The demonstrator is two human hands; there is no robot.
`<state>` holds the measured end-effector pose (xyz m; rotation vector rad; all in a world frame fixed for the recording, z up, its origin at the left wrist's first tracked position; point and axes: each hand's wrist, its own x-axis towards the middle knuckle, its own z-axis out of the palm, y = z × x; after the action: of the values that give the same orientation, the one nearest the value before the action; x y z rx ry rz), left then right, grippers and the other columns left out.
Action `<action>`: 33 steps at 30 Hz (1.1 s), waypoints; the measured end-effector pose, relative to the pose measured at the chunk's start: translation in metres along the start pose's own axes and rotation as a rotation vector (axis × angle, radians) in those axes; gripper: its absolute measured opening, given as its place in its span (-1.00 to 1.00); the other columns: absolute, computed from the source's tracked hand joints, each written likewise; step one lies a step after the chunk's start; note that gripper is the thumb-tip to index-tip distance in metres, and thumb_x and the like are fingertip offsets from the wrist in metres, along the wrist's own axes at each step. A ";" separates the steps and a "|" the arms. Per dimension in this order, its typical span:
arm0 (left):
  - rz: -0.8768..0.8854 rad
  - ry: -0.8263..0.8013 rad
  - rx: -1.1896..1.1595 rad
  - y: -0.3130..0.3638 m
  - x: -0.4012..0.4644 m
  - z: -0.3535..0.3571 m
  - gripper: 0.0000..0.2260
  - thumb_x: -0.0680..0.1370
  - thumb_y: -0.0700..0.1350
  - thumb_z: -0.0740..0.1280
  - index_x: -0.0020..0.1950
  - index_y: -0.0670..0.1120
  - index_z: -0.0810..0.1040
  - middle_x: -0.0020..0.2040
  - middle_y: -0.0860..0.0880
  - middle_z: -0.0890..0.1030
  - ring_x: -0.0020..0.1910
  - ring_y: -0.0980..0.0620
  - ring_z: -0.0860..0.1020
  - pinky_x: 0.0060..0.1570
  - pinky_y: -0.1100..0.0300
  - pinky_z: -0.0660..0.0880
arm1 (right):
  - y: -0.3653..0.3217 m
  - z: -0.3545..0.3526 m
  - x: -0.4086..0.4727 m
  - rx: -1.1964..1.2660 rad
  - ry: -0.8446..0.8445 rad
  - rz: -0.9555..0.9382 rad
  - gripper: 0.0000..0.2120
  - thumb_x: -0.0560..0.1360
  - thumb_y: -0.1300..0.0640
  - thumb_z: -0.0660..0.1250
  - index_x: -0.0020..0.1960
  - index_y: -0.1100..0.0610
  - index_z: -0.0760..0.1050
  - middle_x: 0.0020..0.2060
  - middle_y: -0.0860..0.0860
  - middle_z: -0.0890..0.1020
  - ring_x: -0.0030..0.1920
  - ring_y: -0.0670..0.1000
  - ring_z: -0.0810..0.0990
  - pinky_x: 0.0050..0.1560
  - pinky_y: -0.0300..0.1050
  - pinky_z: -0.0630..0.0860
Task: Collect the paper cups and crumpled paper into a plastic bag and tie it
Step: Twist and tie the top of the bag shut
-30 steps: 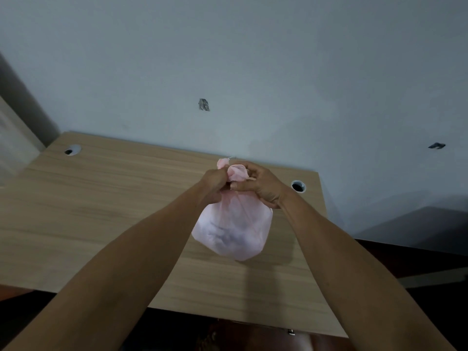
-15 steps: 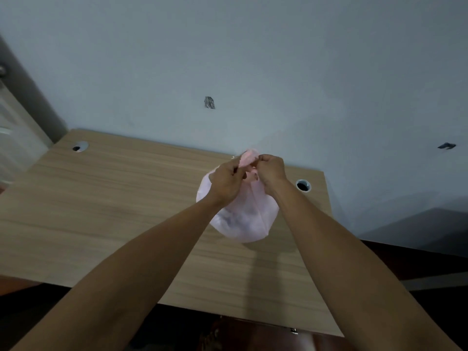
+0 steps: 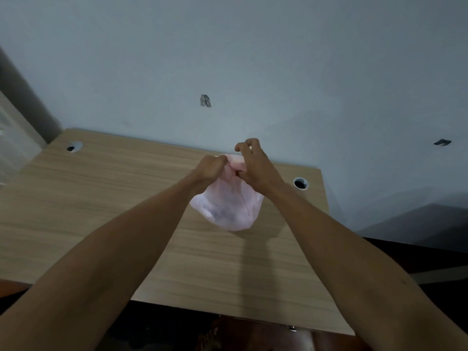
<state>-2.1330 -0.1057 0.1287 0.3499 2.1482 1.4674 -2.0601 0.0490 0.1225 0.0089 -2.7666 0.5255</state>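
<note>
A pale pink plastic bag point(image 3: 228, 207), bulging with dark shapes dimly showing through it, hangs above the wooden desk point(image 3: 101, 198) near its far right part. My left hand point(image 3: 209, 171) is clenched on the gathered bag top from the left. My right hand point(image 3: 253, 168) pinches the bag top from the right, with its index finger and thumb curled up above the neck. No loose cups or paper show on the desk; the bag's contents are too faint to name.
Two round cable holes are set in the desk, one at the far left point(image 3: 74, 146) and one at the far right point(image 3: 300, 183). A pale wall point(image 3: 253, 72) rises right behind the desk. Dark floor lies past the desk's right and near edges.
The bag has been raised and moved a little away from me. My right hand's fingers have lifted up over the bag's neck while my left hand keeps its grip.
</note>
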 end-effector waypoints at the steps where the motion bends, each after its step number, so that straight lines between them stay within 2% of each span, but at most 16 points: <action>1: -0.034 0.007 -0.053 0.001 0.001 -0.003 -0.70 0.59 -0.02 0.25 0.07 -0.17 0.70 0.05 -0.09 0.71 0.03 -0.03 0.61 0.01 0.14 0.49 | 0.004 0.003 -0.002 -0.088 0.060 -0.050 -0.52 0.42 0.11 0.53 0.25 0.16 0.41 0.19 0.14 0.40 -0.03 0.15 0.55 -0.02 0.03 0.51; 4: -0.084 -0.020 -0.173 0.002 0.001 -0.010 -0.68 0.53 -0.01 0.31 0.06 -0.21 0.71 0.02 -0.11 0.74 0.10 -0.13 0.66 0.20 0.03 0.52 | 0.012 0.010 -0.007 -0.317 0.187 -0.180 -0.64 0.44 0.04 0.47 0.10 0.14 0.39 0.03 0.10 0.50 -0.13 0.14 0.53 -0.15 0.07 0.44; 6: -0.074 -0.076 -0.241 -0.001 0.005 -0.011 -0.68 0.46 0.03 0.35 -0.02 -0.19 0.73 0.04 -0.18 0.73 0.14 -0.18 0.66 0.30 -0.07 0.49 | 0.014 0.012 -0.009 -0.352 0.243 -0.204 -0.72 0.51 0.06 0.39 0.06 0.10 0.32 -0.07 0.08 0.50 -0.18 0.14 0.51 -0.19 0.05 0.39; 8: -0.099 -0.086 -0.302 -0.003 0.007 -0.011 -0.75 0.41 0.03 0.38 -0.16 -0.13 0.72 -0.02 -0.16 0.73 0.03 -0.15 0.68 0.30 -0.07 0.49 | 0.015 0.013 -0.012 -0.331 0.285 -0.224 -0.75 0.54 0.04 0.36 0.04 0.11 0.32 -0.11 0.09 0.50 -0.19 0.15 0.49 -0.19 0.05 0.37; 10: -0.122 -0.057 -0.321 -0.005 0.008 -0.010 -0.81 0.40 0.01 0.40 -0.25 -0.11 0.66 -0.15 -0.11 0.69 -0.07 -0.09 0.63 0.23 -0.02 0.50 | 0.015 0.014 -0.016 -0.274 0.276 -0.271 -0.69 0.56 -0.09 0.32 0.03 0.16 0.40 -0.10 0.09 0.51 -0.16 0.14 0.48 -0.14 0.05 0.38; 12: -0.130 -0.087 -0.296 -0.010 0.010 -0.009 -0.82 0.41 -0.02 0.37 -0.32 -0.10 0.59 -0.20 -0.16 0.62 -0.09 -0.10 0.56 0.13 -0.03 0.48 | 0.013 0.014 -0.018 -0.230 0.230 -0.305 -0.55 0.58 -0.24 0.25 0.02 0.19 0.47 -0.09 0.08 0.52 -0.14 0.12 0.47 -0.10 0.04 0.37; 14: -0.142 -0.117 -0.288 -0.014 0.010 -0.007 -0.80 0.43 -0.03 0.36 -0.30 -0.12 0.61 -0.15 -0.28 0.65 -0.07 -0.15 0.57 0.13 -0.05 0.49 | 0.013 0.016 -0.019 -0.239 0.201 -0.302 -0.46 0.57 -0.33 0.20 -0.01 0.18 0.50 -0.11 0.07 0.53 -0.15 0.11 0.47 -0.11 0.03 0.36; 15: -0.158 -0.114 -0.285 -0.016 0.011 -0.006 -0.81 0.44 -0.01 0.37 -0.25 -0.12 0.65 -0.09 -0.27 0.68 -0.05 -0.13 0.60 0.16 -0.04 0.51 | 0.013 0.017 -0.019 -0.242 0.197 -0.294 -0.46 0.56 -0.33 0.20 -0.02 0.18 0.50 -0.12 0.06 0.53 -0.15 0.10 0.46 -0.12 0.03 0.35; 17: -0.169 -0.126 -0.258 -0.011 0.004 -0.002 -0.83 0.49 -0.04 0.34 -0.25 -0.05 0.64 -0.15 -0.10 0.69 -0.09 -0.02 0.59 0.09 0.05 0.50 | 0.016 0.020 -0.019 -0.261 0.199 -0.298 -0.54 0.61 -0.24 0.19 -0.01 0.19 0.52 -0.13 0.07 0.54 -0.15 0.10 0.46 -0.15 0.02 0.35; 19: -0.162 -0.188 -0.223 -0.009 0.001 0.001 -0.76 0.56 -0.14 0.25 -0.31 -0.03 0.55 -0.29 0.06 0.57 -0.24 0.11 0.51 -0.09 0.20 0.42 | 0.023 0.025 -0.019 -0.354 0.193 -0.349 -0.68 0.70 -0.01 0.14 0.02 0.18 0.55 -0.14 0.08 0.53 -0.16 0.14 0.47 -0.18 0.04 0.32; 20: -0.158 -0.194 -0.202 -0.011 0.001 0.002 -0.75 0.58 -0.17 0.22 -0.28 -0.06 0.56 -0.29 0.08 0.57 -0.27 0.14 0.52 -0.13 0.25 0.41 | 0.026 0.024 -0.019 -0.374 0.172 -0.345 -0.72 0.71 0.08 0.11 0.02 0.18 0.55 -0.14 0.10 0.53 -0.17 0.17 0.49 -0.18 0.03 0.28; 23: -0.170 -0.093 -0.151 -0.011 0.003 0.004 -0.80 0.55 -0.05 0.35 -0.14 -0.15 0.65 -0.17 -0.01 0.66 -0.16 0.06 0.59 -0.13 0.22 0.43 | 0.019 0.017 -0.023 -0.179 0.085 -0.122 -0.75 0.70 0.11 0.10 -0.02 0.18 0.48 -0.16 0.08 0.53 -0.20 0.16 0.48 -0.22 -0.07 0.18; 26: -0.186 0.102 -0.170 -0.014 0.011 0.006 -0.83 0.54 -0.12 0.40 -0.23 -0.15 0.57 -0.26 -0.02 0.54 -0.26 0.02 0.50 -0.33 0.26 0.38 | 0.021 0.017 -0.025 0.050 -0.053 0.216 -0.75 0.72 0.02 0.06 -0.06 0.11 0.35 -0.16 0.03 0.52 -0.19 0.11 0.43 -0.21 -0.02 0.28; 28: -0.197 0.217 -0.144 -0.019 0.014 0.003 -0.83 0.57 -0.13 0.37 -0.15 -0.20 0.60 -0.24 -0.06 0.54 -0.25 -0.02 0.47 -0.42 0.24 0.35 | 0.034 0.021 -0.028 0.135 -0.084 0.361 -0.75 0.70 0.02 0.09 -0.11 0.10 0.34 -0.14 0.10 0.58 -0.14 0.17 0.51 -0.16 0.03 0.41; 31: -0.228 0.323 -0.055 -0.039 0.021 -0.008 -0.75 0.59 -0.08 0.36 -0.04 -0.28 0.65 -0.13 -0.16 0.61 -0.18 -0.08 0.54 -0.32 0.20 0.43 | 0.058 0.024 -0.036 0.178 -0.156 0.479 -0.71 0.68 0.05 0.14 -0.18 0.13 0.37 -0.15 0.15 0.58 -0.09 0.20 0.54 -0.11 0.02 0.42; 33: -0.281 0.355 -0.069 -0.048 0.025 -0.015 -0.74 0.56 -0.09 0.40 0.02 -0.32 0.65 -0.04 -0.21 0.66 -0.11 -0.12 0.62 -0.16 0.09 0.56 | 0.065 0.023 -0.039 0.180 -0.190 0.523 -0.67 0.67 0.07 0.17 -0.25 0.12 0.33 -0.19 0.14 0.54 -0.13 0.15 0.49 -0.15 -0.02 0.36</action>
<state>-2.1580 -0.1238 0.0816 -0.2490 2.2912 1.5200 -2.0349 0.0987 0.0666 -0.6694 -2.8844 0.9445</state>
